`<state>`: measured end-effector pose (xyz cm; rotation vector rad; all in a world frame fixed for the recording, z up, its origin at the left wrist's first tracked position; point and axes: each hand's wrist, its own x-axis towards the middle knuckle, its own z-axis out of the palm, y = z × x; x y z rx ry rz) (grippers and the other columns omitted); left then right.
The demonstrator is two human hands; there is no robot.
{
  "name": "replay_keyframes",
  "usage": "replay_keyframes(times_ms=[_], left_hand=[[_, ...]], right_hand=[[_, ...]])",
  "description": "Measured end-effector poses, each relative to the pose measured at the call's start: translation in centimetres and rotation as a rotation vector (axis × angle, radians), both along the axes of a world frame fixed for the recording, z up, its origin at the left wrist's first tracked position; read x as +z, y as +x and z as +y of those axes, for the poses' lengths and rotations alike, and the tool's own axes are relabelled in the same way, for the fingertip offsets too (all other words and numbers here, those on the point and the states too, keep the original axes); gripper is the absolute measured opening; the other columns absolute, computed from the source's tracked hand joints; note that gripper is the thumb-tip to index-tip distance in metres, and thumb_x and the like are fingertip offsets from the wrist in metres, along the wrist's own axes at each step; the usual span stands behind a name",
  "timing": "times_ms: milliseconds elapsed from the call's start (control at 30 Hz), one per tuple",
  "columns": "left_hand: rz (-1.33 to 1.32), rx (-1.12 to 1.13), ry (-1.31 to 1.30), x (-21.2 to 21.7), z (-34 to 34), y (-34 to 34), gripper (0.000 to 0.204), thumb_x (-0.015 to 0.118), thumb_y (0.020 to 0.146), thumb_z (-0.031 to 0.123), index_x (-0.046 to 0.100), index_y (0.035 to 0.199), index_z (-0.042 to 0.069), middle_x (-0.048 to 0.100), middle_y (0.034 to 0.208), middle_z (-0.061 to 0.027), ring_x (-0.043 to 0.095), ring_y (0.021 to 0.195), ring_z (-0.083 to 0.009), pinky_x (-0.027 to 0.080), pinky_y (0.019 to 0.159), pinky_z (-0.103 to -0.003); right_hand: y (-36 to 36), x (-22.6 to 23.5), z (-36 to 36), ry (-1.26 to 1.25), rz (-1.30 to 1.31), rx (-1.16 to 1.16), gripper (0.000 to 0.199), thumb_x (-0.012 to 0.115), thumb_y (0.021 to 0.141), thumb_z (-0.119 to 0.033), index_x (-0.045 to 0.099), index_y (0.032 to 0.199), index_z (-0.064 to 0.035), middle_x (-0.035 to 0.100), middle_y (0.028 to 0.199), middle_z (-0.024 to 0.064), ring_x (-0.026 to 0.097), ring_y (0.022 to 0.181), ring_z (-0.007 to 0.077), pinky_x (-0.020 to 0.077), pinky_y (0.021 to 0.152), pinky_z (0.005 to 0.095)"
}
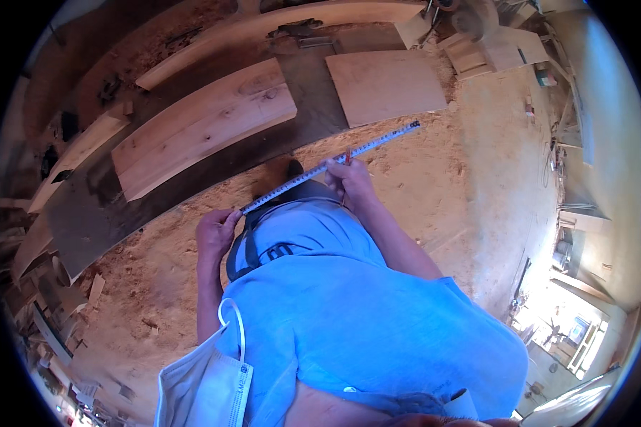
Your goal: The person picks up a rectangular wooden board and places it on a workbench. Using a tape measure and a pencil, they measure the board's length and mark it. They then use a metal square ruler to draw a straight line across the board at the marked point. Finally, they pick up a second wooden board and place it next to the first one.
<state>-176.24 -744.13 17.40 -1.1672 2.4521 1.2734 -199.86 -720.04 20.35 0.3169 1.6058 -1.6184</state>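
A tape measure's pale blade (285, 187) stretches slantwise in front of my waist, its far tip reaching out to the upper right. My left hand (217, 231) is closed on the blade's near end, thumb pressed on top. Farther along, my right hand (349, 181) pinches the same blade. A thin red item, perhaps a pencil, sticks up by the right fingers; its kind is too small to make out. Beyond the blade, a thick wooden plank (206, 128) and a squarer wooden board (386, 87) lie on a dark work surface (149, 203). Neither hand touches them.
Sawdust and shavings cover the floor (157, 299). A long curved timber (263, 35) runs behind the plank. Wood pieces (495, 53) are piled at the back right. A face mask (206, 384) hangs at lower left. Offcuts (57, 285) lie along the left.
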Motion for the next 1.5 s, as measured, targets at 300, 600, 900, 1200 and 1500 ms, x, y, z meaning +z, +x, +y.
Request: replay_keyframes(times_ms=[300,600,900,1200,1500], left_hand=[[-0.111,0.077,-0.141,1.7,-1.5,1.9,0.025,0.074,0.087,0.031,0.078,0.094,0.008,0.072,0.087,-0.0132,0.069,0.086,-0.0286,0.052,0.076,-0.038],[-0.075,0.055,-0.084,2.4,-4.9,1.8,0.027,0.076,0.088,0.031,0.077,0.093,0.005,0.072,0.082,-0.0122,0.069,0.077,-0.0228,0.052,0.071,-0.034],[-0.071,0.005,-0.17,5.4,-16.2,10.1,0.029,0.078,0.085,0.029,0.077,0.099,0.004,0.072,0.084,-0.0138,0.069,0.079,-0.0229,0.051,0.072,-0.036],[-0.057,0.075,-0.119,4.3,-28.8,18.2,0.033,0.078,0.082,0.031,0.076,0.099,0.002,0.072,0.083,-0.0135,0.067,0.076,-0.0198,0.05,0.071,-0.033],[-0.094,0.136,-0.048,2.2,-32.1,14.1,0.033,0.078,0.084,0.03,0.076,0.099,0.0,0.067,0.073,-0.0046,0.058,0.065,-0.0121,0.047,0.061,-0.03]], right_hand=[[-3.9,-2.8,-1.7,-0.109,-0.063,0.023,0.024,0.066,0.095,-0.027,0.059,0.083,-0.0076,0.061,0.066,0.003,0.052,0.048,0.0081,0.0345,0.039,0.0214],[-4.2,-1.5,-3.1,-0.102,0.043,-0.053,0.023,0.069,0.094,-0.024,0.061,0.08,-0.0079,0.061,0.063,0.0036,0.052,0.047,0.0098,0.0348,0.04,0.0227],[1.8,-1.7,-6.9,-0.058,0.021,-0.28,0.022,0.069,0.093,-0.022,0.059,0.078,-0.0085,0.058,0.062,0.0029,0.051,0.047,0.011,0.0342,0.039,0.0231],[-3.5,-0.2,-5.9,-0.039,0.128,-0.534,0.02,0.068,0.093,-0.021,0.054,0.082,-0.0116,0.056,0.061,0.0036,0.053,0.047,0.0164,0.0358,0.039,0.0262],[-1.4,-2.9,-14.6,0.055,0.092,-0.382,0.022,0.07,0.091,-0.021,0.056,0.078,-0.0104,0.055,0.059,0.0037,0.052,0.045,0.0147,0.0317,0.035,0.0253]])
